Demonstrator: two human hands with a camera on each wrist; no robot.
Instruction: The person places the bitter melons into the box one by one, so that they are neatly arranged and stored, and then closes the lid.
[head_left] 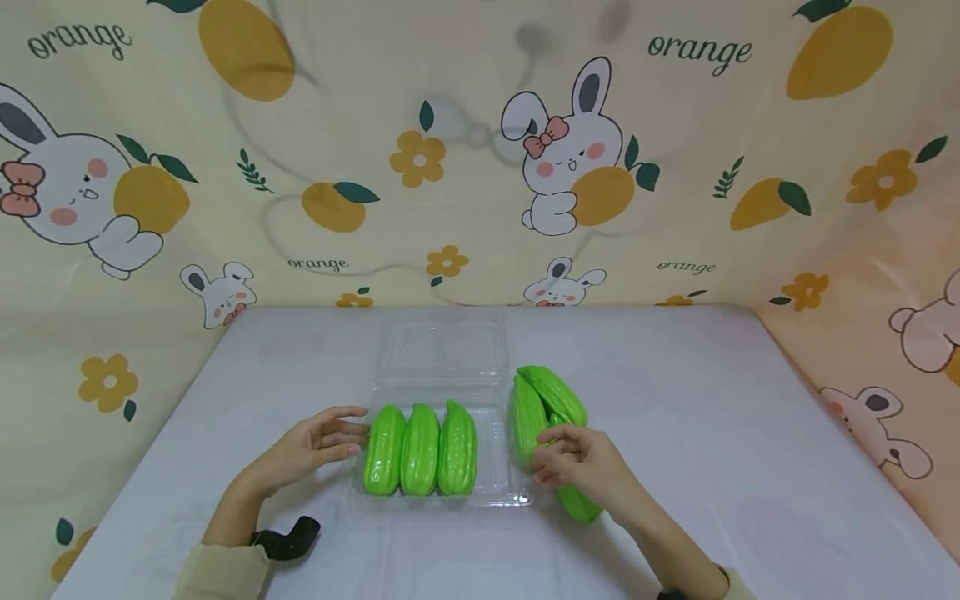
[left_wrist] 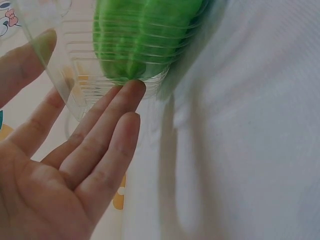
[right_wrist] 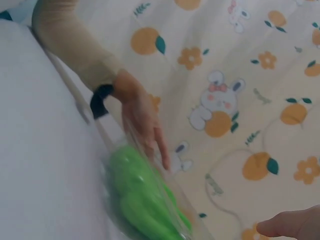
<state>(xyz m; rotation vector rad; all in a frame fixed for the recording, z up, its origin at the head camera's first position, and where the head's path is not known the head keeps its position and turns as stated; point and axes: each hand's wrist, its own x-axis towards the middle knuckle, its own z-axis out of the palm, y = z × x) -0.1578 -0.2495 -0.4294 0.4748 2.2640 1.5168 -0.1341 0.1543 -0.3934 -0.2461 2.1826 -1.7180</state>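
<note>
Gourds [head_left: 422, 454]: three in tray [head_left: 495, 450], others [head_left: 558, 396] beside it | hands apart: left hand [head_left: 318, 442] by tray, extended; right hand [head_left: 581, 467] over others, grip unclear | likely mid-loading; next calls for secure pinch

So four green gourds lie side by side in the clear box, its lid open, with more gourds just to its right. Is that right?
Not quite: the head view shows three green gourds side by side in the clear box, not four. Its lid is open, with more gourds just to its right.
</note>
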